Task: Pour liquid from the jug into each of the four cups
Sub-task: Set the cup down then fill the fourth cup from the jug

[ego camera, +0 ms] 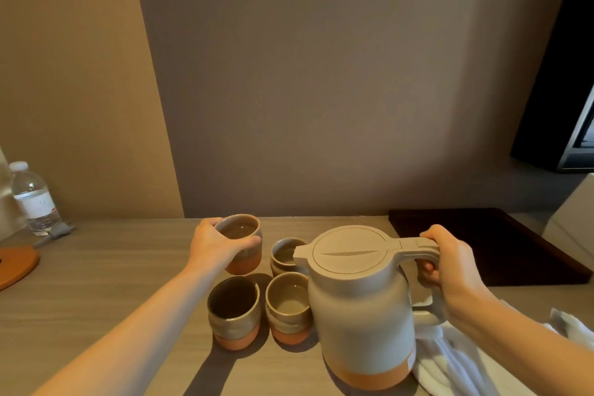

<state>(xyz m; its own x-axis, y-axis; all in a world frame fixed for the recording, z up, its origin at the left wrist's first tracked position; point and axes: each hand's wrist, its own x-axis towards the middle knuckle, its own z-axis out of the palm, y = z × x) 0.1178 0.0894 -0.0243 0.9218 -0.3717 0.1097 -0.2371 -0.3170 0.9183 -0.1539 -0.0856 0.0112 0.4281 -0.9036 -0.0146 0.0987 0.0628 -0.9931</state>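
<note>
From the head camera, the left hand (216, 244) has its fingers (249, 243) wrapped around a ceramic cup (242, 243), lifted clear of the surface (106, 267). The right hand (451, 267) is clenched on the handle (418, 251) of the lidded jug (363, 309), which stands upright. Three more cups (233, 312) sit just left of the jug, beside a white cloth (450, 360).

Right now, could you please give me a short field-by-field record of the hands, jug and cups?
left hand: grips the lifted cup, liquid inside
right hand: grips the jug handle
jug: upright, lid shut
cups on table: three, beside the jug
front-left cup: looks empty
towel: right of jug
</note>
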